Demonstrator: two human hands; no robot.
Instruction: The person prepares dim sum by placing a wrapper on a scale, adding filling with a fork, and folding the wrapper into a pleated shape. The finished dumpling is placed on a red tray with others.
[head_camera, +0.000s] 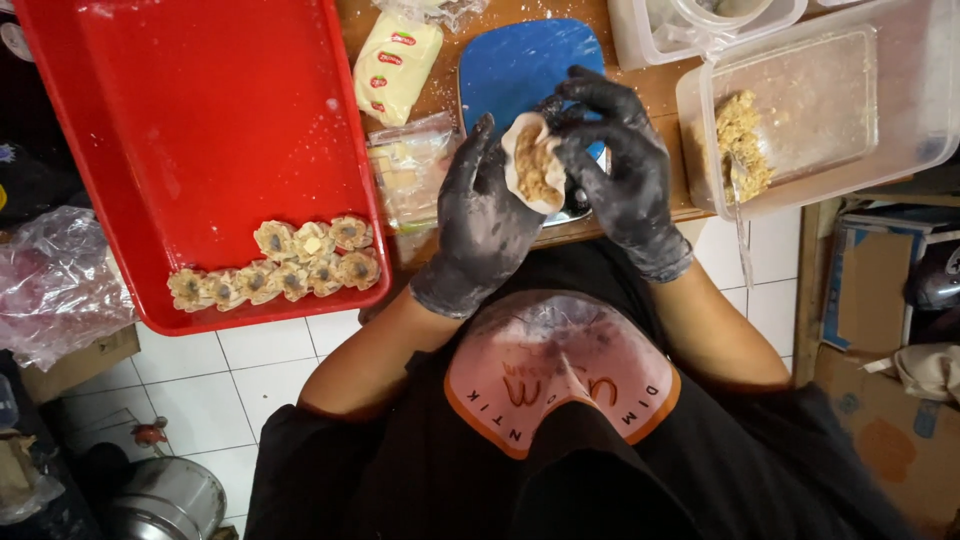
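My left hand (482, 222), in a flour-dusted black glove, cups a round dumpling wrapper (532, 165) filled with brownish minced filling. My right hand (615, 160), also in a black glove, pinches the wrapper's right edge with its fingertips. Both hands hover over the near edge of a wooden table, just in front of a blue cutting board (525, 65). Several finished open-topped dumplings (290, 265) lie in rows at the near corner of a red tray (200, 110) to the left.
A clear plastic tub (830, 90) with minced filling and a spoon stands at the right. A yellow packet (397, 62) and a plastic bag of wrappers (410, 170) lie between tray and board. Cardboard boxes, a metal pot and white floor tiles lie below.
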